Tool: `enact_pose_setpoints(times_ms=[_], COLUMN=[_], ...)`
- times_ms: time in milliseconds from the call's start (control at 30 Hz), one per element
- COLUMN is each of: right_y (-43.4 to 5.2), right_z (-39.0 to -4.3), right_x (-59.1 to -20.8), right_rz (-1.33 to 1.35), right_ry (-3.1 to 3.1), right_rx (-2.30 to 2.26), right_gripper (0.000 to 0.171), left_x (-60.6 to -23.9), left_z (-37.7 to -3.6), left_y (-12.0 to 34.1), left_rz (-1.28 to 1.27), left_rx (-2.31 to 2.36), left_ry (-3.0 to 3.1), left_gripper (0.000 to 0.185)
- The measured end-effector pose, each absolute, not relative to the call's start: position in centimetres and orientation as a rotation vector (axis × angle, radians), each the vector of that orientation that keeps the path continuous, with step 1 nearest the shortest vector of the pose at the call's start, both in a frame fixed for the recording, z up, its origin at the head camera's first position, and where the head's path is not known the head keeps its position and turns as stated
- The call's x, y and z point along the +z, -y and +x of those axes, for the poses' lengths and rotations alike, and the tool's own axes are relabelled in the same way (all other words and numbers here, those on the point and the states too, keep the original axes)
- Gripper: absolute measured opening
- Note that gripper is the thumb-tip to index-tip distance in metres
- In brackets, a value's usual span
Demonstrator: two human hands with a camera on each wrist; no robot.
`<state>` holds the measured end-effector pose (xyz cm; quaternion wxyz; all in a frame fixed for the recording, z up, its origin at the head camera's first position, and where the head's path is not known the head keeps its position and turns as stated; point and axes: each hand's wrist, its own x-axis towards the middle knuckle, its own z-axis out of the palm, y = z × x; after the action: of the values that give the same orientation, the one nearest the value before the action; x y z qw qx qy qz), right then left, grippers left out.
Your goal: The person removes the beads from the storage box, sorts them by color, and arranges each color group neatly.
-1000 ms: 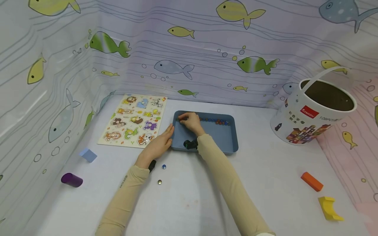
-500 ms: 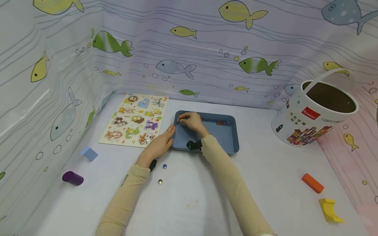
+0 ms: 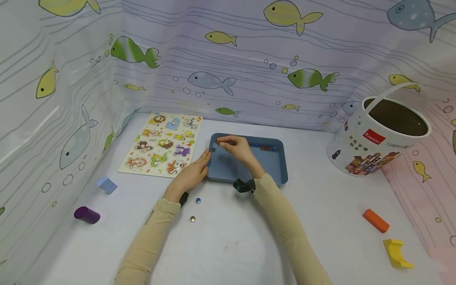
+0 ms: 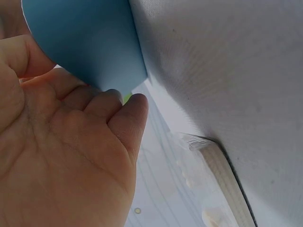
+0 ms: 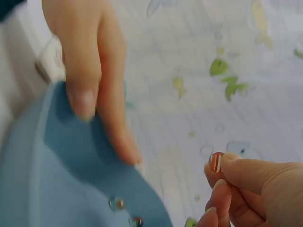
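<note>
A: What does the right hand (image 3: 238, 150) hold?
B: It pinches a red striped marble (image 5: 216, 162) above the tray (image 3: 249, 168), near its 11 o'clock corner.
A: And the left hand (image 3: 190, 176)?
B: Its straight fingers press the tray's 9 o'clock wall.

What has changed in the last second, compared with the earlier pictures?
The right hand has drawn back a little from the tray's far left corner toward the person and now pinches a red-striped marble in its fingers. The left hand still rests against the blue tray.
</note>
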<state>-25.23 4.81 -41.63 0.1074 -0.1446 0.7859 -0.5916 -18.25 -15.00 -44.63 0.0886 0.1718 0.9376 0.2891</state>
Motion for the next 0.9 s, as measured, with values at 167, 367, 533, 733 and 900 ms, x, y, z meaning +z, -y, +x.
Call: enact_pose_setpoints(times_ms=[167,367,533,733,900], right_y=[-5.5,-5.8,-5.0,-3.7,-3.1], right_z=[-22.3,-18.4,-15.0,-12.3,-11.3], right_x=[-41.3,-41.6,-43.6,-46.3,-47.3], right_rz=[-0.508,-0.634,-0.709,-0.798,-0.905], right_ry=[-2.202,-2.042,-1.96,-1.978,-2.087], right_rx=[-1.754,-1.675,-1.525,-1.392,-1.295], right_gripper=[0.026,0.026,0.023,0.017,0.012], left_x=[-44.7,-44.6,-44.6,-44.7,-44.7], left_z=[-18.1,-18.1,-18.3,-18.4,-18.3], left_y=[15.1,15.3,15.4,15.3,15.2], left_rz=[0.515,0.524,0.518,0.538,0.544], left_rx=[0.866,0.861,0.862,0.866,0.866], left_ry=[-2.784,-2.794,-2.809,-2.814,-2.806], left_gripper=[0.057,0.057,0.056,0.055,0.055])
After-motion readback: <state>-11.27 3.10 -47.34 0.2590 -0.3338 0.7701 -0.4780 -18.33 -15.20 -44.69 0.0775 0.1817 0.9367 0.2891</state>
